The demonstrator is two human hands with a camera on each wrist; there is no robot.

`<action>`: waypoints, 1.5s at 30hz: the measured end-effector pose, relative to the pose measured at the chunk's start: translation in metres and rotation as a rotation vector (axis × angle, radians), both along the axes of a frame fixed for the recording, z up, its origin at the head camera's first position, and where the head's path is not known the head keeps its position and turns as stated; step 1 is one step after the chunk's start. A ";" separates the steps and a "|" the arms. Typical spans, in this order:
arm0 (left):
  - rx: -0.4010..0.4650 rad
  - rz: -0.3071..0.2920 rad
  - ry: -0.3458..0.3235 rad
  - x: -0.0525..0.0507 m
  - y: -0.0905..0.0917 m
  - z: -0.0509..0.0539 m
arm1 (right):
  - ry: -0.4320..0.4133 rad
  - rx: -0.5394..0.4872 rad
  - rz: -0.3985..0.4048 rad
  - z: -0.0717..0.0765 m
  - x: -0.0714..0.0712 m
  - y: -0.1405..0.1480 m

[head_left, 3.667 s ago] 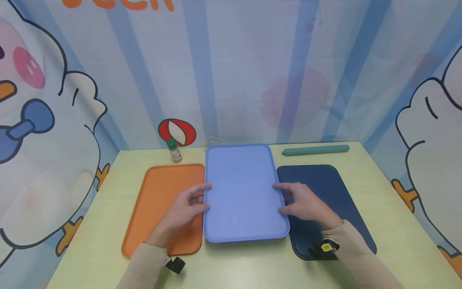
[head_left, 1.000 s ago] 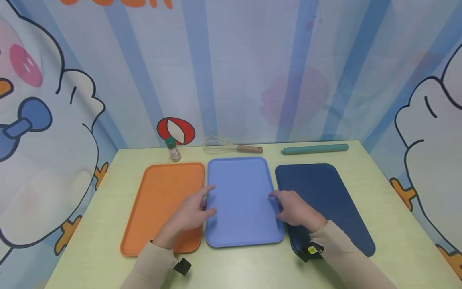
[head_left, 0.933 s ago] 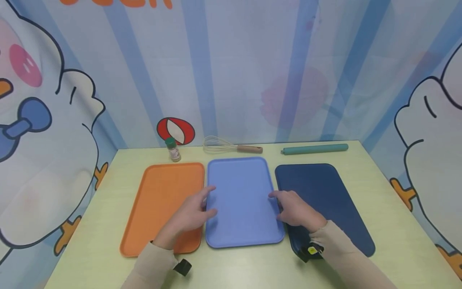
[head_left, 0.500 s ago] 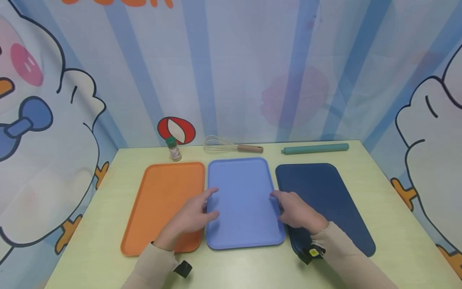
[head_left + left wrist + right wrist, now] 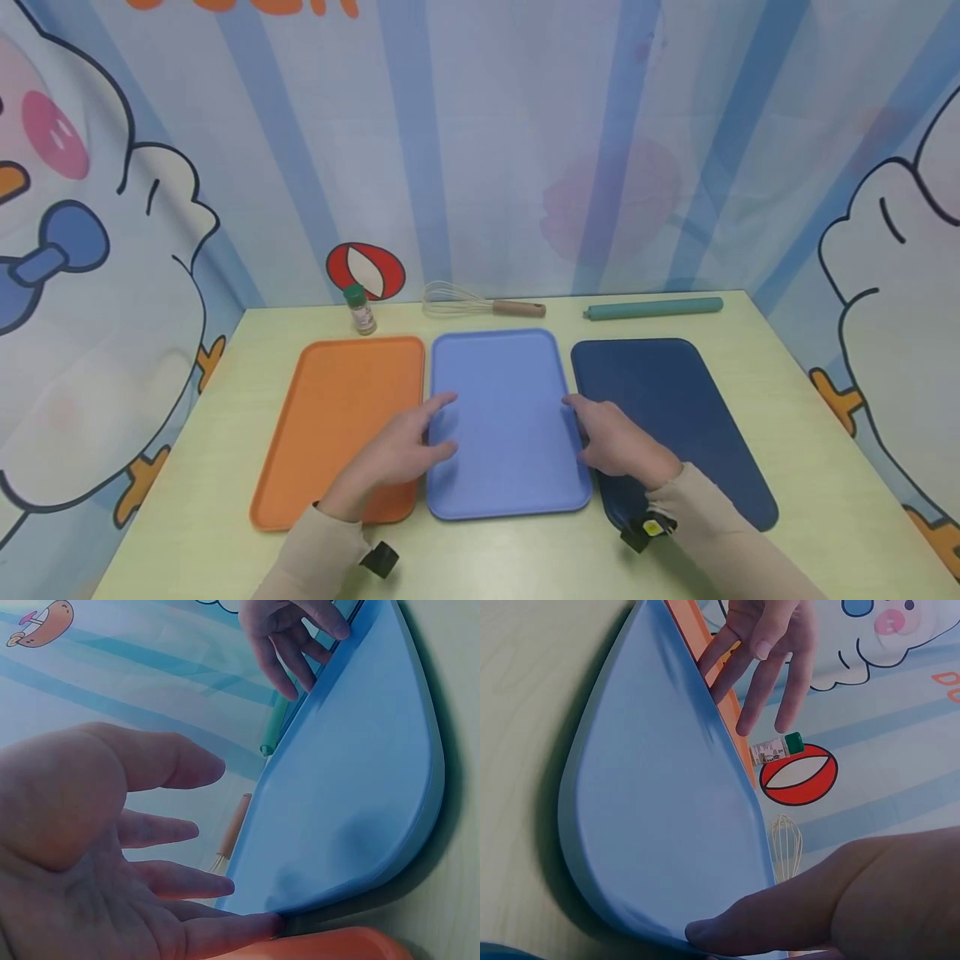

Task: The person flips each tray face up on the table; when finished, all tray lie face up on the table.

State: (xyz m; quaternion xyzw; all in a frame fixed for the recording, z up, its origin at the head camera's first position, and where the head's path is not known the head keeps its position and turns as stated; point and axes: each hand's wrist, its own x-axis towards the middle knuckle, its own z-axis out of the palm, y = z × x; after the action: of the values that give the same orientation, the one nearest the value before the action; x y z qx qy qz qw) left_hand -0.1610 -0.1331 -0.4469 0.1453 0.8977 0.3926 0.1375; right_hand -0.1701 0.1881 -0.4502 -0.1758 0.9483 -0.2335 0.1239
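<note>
Light blue tray: the light blue tray [image 5: 510, 383] lies on the pale table [image 5: 510, 562], long sides running front to back, between the orange tray [image 5: 345, 400] and the dark blue tray [image 5: 671, 392], just beside each.
Left hand: the left hand [image 5: 401, 448] is at the left long side of the light blue tray; fingers extended and apart, thumb clear of them; index finger and thumb reach over the rim in the head view. Contact cannot be told.
Right hand: the right hand [image 5: 617, 440] is at the opposite long side; fingers extended and apart in the left wrist view; thumb overlaps the rim in the right wrist view. Contact cannot be told.
Rear row, left to right: green-capped jar [image 5: 363, 320], upright; whisk [image 5: 519, 309], handle to the right; green rod [image 5: 654, 309], lying lengthwise.
Backdrop: striped blue cloth [image 5: 495, 150] with cartoon figures.
</note>
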 end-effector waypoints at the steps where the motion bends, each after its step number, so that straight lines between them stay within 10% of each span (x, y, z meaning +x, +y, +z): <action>1: 0.000 -0.006 0.003 0.000 0.000 0.001 | 0.000 0.000 -0.001 0.000 0.000 0.000; 24: 0.256 -0.141 0.136 0.003 0.050 -0.002 | 0.037 -0.109 -0.081 0.006 -0.003 0.053; 45: 0.322 -0.219 0.010 -0.006 0.130 -0.009 | 0.148 0.019 -0.194 -0.001 0.001 0.125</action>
State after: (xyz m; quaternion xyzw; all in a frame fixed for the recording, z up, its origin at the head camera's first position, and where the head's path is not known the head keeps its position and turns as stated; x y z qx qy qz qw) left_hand -0.1666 -0.0026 -0.4564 0.2642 0.8027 0.5131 0.1502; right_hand -0.1687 0.3128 -0.4511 -0.0987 0.9696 -0.2217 0.0321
